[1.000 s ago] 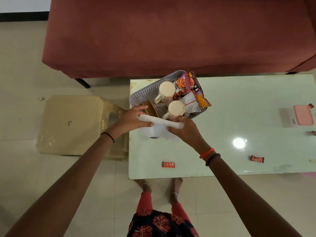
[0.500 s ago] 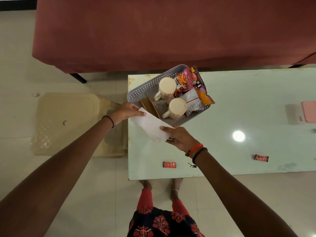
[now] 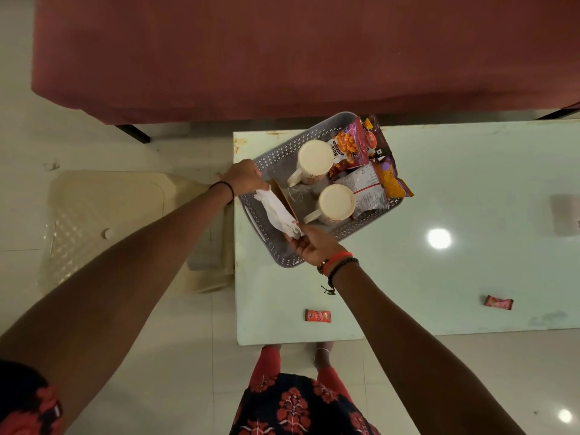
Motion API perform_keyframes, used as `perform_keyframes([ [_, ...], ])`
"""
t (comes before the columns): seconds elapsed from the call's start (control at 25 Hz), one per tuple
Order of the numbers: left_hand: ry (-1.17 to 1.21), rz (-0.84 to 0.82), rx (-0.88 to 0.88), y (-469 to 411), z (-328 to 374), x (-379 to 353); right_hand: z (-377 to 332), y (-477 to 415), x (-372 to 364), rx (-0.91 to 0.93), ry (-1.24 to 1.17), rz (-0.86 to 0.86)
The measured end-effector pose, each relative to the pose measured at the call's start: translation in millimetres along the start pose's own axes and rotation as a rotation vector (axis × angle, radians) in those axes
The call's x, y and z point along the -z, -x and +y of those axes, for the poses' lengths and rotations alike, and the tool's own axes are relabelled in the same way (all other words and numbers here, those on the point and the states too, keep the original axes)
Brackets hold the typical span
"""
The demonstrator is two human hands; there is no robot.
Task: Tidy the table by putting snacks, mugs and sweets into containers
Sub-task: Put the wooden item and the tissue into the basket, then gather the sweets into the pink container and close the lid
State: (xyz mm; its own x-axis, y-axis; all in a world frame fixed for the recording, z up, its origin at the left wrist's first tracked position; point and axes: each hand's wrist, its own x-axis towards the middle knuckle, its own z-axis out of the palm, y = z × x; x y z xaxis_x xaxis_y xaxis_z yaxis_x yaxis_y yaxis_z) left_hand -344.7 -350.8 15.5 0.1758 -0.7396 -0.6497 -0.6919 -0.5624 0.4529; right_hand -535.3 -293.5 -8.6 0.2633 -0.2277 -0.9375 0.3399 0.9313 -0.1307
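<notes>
A grey perforated basket stands at the table's far left corner. It holds two cream mugs, several snack packets and a brown flat piece. A white tissue stretches over the basket's left part. My left hand pinches its far end. My right hand pinches its near end above the basket's front rim. Two red sweets lie on the table near its front edge.
The pale green glass table reflects a ceiling light. A red sofa runs along the far side. A cream plastic stool stands left of the table. A pinkish box sits at the right edge of view.
Both hands carried the tissue from in front of the basket to over its left part. The tissue is now narrower and crumpled. The left hand moved farther away.
</notes>
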Motion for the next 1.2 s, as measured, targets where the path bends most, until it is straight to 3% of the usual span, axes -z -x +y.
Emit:
perform_keyframes([
  [0.48, -0.118, -0.021, -0.021, -35, 0, -3, 0, -28, -6, -0.057, 0.063, 0.101],
  [0.88, -0.222, 0.014, 0.124, -31, -11, -9, -3, -19, -5, -0.051, 0.230, 0.102],
  [1.08, 0.152, 0.158, 0.123, -19, -25, -20, -29, 16, 15, -0.107, 0.502, -0.009],
  [1.2, 0.572, 0.482, 0.136, -8, -29, -35, -72, 38, 29, -0.019, 0.579, -0.011],
])
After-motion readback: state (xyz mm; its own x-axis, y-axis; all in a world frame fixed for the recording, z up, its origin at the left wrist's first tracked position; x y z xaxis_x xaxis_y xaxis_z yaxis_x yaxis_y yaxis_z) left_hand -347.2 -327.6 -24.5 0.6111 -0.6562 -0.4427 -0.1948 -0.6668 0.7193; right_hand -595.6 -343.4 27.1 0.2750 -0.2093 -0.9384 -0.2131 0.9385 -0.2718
